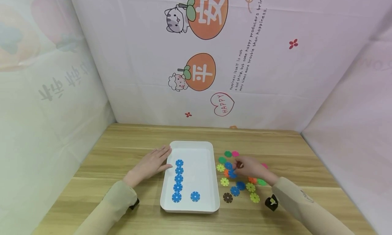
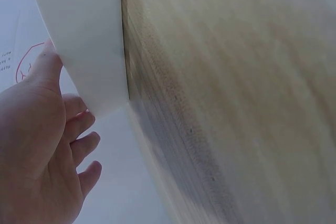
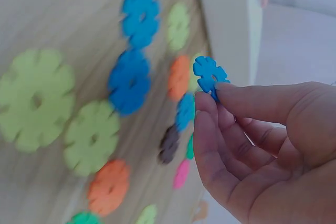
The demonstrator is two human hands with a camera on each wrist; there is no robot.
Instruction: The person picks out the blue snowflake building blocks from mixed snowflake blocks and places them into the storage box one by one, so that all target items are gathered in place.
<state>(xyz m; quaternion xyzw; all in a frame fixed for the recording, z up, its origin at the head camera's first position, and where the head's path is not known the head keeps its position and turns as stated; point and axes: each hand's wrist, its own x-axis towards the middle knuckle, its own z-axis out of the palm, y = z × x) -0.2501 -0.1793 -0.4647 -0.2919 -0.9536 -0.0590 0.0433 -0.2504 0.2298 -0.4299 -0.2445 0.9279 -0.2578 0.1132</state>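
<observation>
My right hand (image 1: 251,167) pinches a blue notched plastic disc (image 3: 206,70) between thumb and fingertips, above the loose discs to the right of the tray. Against the left rim of a white tray (image 1: 200,163) lies my left hand (image 1: 152,162), its fingers fairly straight and touching the edge. Inside the tray, several blue discs (image 1: 179,178) form a column along the left side. A single blue disc (image 1: 195,196) lies apart from them at the lower right. The left wrist view shows the thumb (image 2: 46,66) at the tray's rim.
Scattered right of the tray are loose discs: blue (image 1: 235,191), yellow-green (image 1: 254,198), brown (image 1: 228,198), orange (image 3: 108,187), green (image 1: 228,154) and pink (image 1: 235,153). A printed white cloth (image 1: 147,75) stands behind the wooden table (image 1: 128,139), with white sheets at both sides.
</observation>
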